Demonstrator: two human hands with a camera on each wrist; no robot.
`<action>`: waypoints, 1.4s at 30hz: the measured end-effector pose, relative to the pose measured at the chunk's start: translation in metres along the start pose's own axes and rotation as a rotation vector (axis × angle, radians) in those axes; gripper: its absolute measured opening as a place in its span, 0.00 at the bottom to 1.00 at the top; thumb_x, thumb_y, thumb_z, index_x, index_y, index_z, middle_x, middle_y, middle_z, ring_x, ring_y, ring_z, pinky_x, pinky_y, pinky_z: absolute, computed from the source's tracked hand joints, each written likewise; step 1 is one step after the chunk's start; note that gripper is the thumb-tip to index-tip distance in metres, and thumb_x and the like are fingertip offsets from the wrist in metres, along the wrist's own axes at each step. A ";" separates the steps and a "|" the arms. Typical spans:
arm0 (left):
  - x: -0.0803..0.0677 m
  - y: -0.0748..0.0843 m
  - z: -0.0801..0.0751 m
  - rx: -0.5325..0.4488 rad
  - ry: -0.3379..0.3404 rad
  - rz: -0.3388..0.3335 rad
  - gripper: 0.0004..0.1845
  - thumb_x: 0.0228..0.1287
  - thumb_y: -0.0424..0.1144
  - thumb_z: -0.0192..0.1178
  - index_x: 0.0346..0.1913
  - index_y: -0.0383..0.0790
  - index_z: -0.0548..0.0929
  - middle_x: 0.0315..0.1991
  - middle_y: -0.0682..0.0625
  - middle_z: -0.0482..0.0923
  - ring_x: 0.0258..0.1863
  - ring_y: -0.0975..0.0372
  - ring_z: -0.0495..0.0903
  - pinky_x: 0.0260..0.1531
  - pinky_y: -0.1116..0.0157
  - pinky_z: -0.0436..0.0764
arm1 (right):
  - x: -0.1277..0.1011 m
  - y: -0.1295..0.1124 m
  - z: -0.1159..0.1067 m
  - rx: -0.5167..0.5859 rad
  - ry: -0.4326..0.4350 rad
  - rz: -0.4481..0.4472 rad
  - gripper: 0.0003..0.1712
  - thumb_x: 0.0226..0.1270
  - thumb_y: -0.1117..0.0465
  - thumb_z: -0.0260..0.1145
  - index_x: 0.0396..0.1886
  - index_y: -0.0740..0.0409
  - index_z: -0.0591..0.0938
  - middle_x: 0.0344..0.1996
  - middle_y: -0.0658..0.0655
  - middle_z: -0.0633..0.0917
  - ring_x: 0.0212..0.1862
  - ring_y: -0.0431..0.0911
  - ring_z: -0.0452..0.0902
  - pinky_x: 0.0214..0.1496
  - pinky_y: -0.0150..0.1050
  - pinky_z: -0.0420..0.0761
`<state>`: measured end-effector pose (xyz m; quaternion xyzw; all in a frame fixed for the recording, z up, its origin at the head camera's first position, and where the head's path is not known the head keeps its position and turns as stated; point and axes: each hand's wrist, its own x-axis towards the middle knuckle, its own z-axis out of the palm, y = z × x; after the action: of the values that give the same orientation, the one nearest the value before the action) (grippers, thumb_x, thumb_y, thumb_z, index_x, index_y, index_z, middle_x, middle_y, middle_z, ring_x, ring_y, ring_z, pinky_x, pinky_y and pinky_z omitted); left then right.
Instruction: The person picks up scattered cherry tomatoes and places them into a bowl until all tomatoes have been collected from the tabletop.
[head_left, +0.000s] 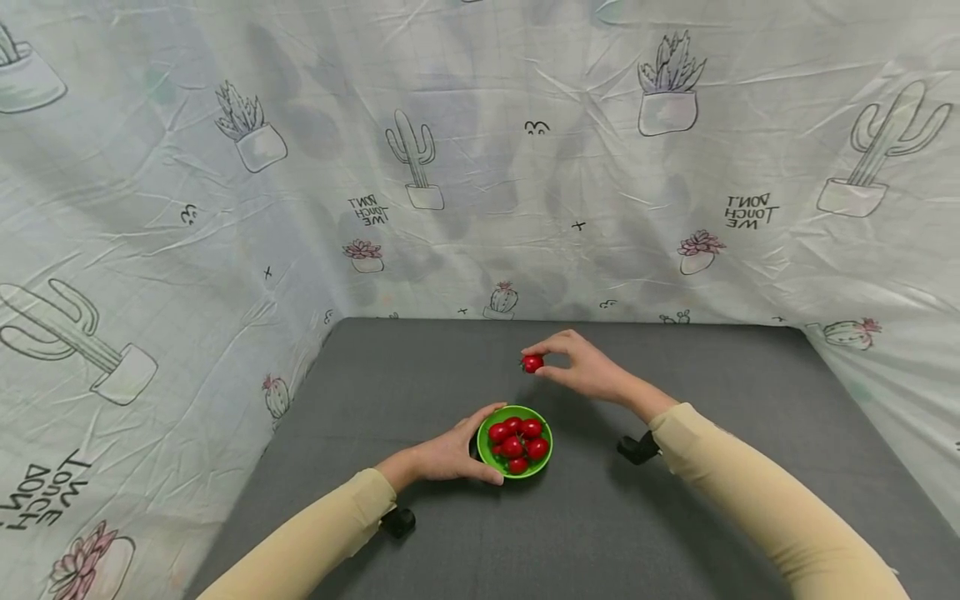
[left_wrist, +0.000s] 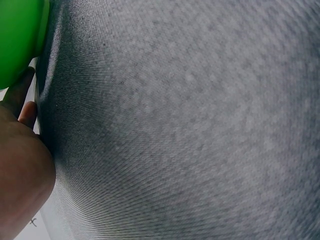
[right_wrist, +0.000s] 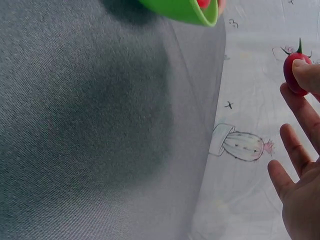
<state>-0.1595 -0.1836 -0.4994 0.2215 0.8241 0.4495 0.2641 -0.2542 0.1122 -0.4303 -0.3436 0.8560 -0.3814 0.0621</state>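
Observation:
A green bowl (head_left: 550, 442) holds several small red tomatoes (head_left: 512, 447). My left hand (head_left: 453, 450) grips the bowl from its left side, thumb at the near rim and fingers around the far side. In the left wrist view, part of the left hand (left_wrist: 22, 175) shows beside the bowl's green wall (left_wrist: 17, 42). Beyond the bowl and slightly right, my right hand (head_left: 588, 367) pinches one red tomato (head_left: 532, 364) above the table. The right wrist view shows that tomato (right_wrist: 296, 80) with green sepals, between thumb and index finger; the other fingers are spread.
A dark grey cloth-covered table (head_left: 420, 367) lies beneath both hands. White curtain fabric (head_left: 480, 167) printed with potted cacti hangs behind the table and along its sides. Black wrist devices (head_left: 637, 448) sit beneath the sleeves.

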 end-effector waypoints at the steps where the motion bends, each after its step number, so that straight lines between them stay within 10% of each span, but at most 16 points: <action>1: 0.000 0.000 0.000 0.000 0.000 0.000 0.56 0.57 0.57 0.76 0.80 0.70 0.48 0.74 0.52 0.56 0.73 0.54 0.55 0.67 0.43 0.60 | -0.001 -0.001 0.000 -0.002 -0.003 -0.008 0.20 0.74 0.53 0.68 0.64 0.42 0.84 0.58 0.44 0.83 0.66 0.50 0.66 0.65 0.63 0.68; 21: 0.000 -0.003 0.000 0.019 0.002 0.002 0.56 0.58 0.58 0.75 0.80 0.72 0.47 0.74 0.51 0.55 0.72 0.52 0.55 0.66 0.41 0.61 | -0.017 -0.025 0.012 0.038 -0.068 -0.118 0.21 0.72 0.56 0.71 0.62 0.38 0.84 0.56 0.42 0.81 0.63 0.47 0.66 0.60 0.56 0.73; 42: -0.001 -0.003 0.000 -0.001 -0.013 -0.016 0.55 0.58 0.60 0.74 0.79 0.76 0.45 0.77 0.48 0.50 0.75 0.50 0.52 0.66 0.39 0.60 | -0.016 -0.026 0.025 0.183 -0.228 0.003 0.17 0.68 0.56 0.74 0.54 0.36 0.87 0.60 0.48 0.76 0.66 0.49 0.64 0.63 0.65 0.69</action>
<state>-0.1596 -0.1860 -0.5017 0.2177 0.8238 0.4466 0.2730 -0.2187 0.0944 -0.4322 -0.3762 0.8055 -0.4163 0.1906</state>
